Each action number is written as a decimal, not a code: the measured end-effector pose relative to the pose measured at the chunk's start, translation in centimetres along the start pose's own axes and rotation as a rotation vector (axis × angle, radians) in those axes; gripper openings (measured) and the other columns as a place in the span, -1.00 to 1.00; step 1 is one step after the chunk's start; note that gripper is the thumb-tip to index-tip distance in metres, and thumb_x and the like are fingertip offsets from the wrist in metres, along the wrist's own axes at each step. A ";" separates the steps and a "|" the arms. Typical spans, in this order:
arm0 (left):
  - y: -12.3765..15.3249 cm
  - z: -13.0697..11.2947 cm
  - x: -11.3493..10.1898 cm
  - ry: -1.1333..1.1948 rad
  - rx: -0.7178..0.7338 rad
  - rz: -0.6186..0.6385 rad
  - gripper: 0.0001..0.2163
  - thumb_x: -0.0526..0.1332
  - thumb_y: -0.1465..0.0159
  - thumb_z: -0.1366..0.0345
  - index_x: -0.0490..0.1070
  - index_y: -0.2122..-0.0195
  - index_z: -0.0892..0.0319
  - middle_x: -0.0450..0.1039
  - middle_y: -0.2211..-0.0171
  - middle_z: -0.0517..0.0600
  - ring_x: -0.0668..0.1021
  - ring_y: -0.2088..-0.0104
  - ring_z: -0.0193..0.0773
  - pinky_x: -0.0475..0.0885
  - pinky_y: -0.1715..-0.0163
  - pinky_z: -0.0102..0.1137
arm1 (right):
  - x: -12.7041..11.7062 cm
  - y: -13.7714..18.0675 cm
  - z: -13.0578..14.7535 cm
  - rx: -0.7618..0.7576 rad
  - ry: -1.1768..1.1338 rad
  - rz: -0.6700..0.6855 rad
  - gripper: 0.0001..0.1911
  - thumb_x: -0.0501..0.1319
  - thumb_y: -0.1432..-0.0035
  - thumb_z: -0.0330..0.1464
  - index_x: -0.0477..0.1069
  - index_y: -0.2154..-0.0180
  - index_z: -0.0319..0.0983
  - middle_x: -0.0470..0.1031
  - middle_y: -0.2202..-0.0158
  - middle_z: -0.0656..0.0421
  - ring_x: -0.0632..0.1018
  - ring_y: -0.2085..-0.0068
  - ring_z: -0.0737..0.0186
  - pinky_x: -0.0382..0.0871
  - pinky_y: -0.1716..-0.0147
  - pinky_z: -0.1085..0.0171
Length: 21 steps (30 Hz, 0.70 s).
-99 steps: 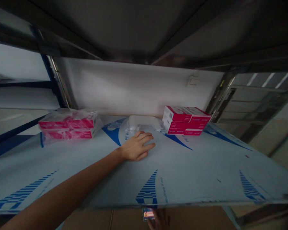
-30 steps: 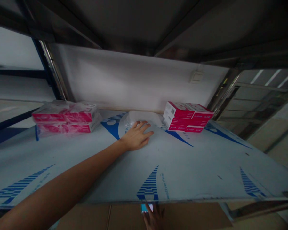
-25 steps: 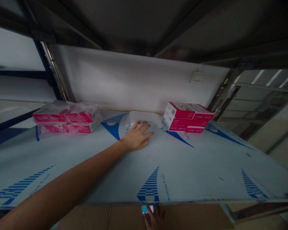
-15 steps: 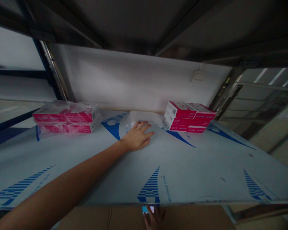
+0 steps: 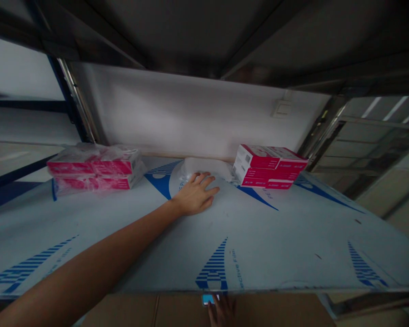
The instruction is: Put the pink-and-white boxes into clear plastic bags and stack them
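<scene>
My left hand (image 5: 197,194) rests palm down on the film-covered shelf (image 5: 276,245), fingers spread and holding nothing. Its fingertips lie at the front edge of a white item in clear plastic (image 5: 207,167), and I cannot tell whether they touch it. Below the shelf's front edge, my right hand (image 5: 221,311) is partly in view. Its fingers are apart and extended over a small device with a lit screen (image 5: 207,299), which looks like a phone. The shelf edge cuts off part of this device.
Pink-and-white boxes in clear plastic (image 5: 93,168) stand at the left. More pink-and-white boxes (image 5: 269,165) are stacked at the right. A dark upper shelf (image 5: 191,36) hangs overhead, metal posts (image 5: 77,100) frame the sides, and brown cardboard (image 5: 129,311) lies below.
My right hand's fingers have shifted slightly to the right across the lit screen. The left hand stays in place on the shelf.
</scene>
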State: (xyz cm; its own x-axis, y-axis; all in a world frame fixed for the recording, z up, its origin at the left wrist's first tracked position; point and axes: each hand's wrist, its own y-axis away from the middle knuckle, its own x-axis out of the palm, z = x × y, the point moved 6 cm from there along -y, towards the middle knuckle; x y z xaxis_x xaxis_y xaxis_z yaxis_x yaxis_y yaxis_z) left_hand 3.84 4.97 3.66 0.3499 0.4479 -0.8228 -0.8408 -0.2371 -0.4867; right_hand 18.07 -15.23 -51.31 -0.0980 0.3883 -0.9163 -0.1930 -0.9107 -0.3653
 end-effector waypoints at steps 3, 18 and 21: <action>0.0 0.1 -0.1 -0.010 -0.020 -0.020 -0.68 0.09 -0.41 0.22 0.39 -0.16 0.07 0.30 -0.23 0.18 0.28 -0.28 0.14 0.21 -0.18 0.04 | -0.7 -0.1 0.6 0.033 0.035 -0.032 -0.50 0.01 -0.28 0.08 0.65 0.16 0.04 0.67 0.07 0.06 0.63 0.02 -0.25 0.27 -0.11 -0.42; 0.1 0.7 0.0 -0.053 -0.074 -0.069 -0.67 0.13 -0.39 0.25 0.39 -0.16 0.07 0.29 -0.24 0.16 0.25 -0.30 0.16 0.19 -0.19 0.05 | -3.9 -1.2 1.9 0.043 -0.024 -0.002 -0.40 -0.11 -0.33 0.05 0.66 0.22 0.01 0.68 0.11 0.00 0.64 0.06 -0.25 0.28 -0.08 -0.39; 0.1 0.6 -0.1 -0.049 -0.077 -0.065 -0.67 0.12 -0.39 0.25 0.39 -0.16 0.08 0.29 -0.23 0.17 0.26 -0.30 0.16 0.20 -0.19 0.05 | -4.2 -1.1 2.2 0.066 0.042 -0.035 -0.41 -0.10 -0.34 0.02 0.66 0.19 -0.04 0.68 0.12 -0.03 0.63 0.03 -0.25 0.26 -0.13 -0.38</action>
State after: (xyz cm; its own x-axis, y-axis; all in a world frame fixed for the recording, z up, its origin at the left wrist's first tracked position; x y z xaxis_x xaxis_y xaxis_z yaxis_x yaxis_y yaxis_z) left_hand 3.43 5.45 3.87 0.3809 0.5057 -0.7741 -0.7821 -0.2704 -0.5615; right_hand 16.52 -15.57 -46.75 -0.0497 0.4124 -0.9096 -0.2595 -0.8848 -0.3870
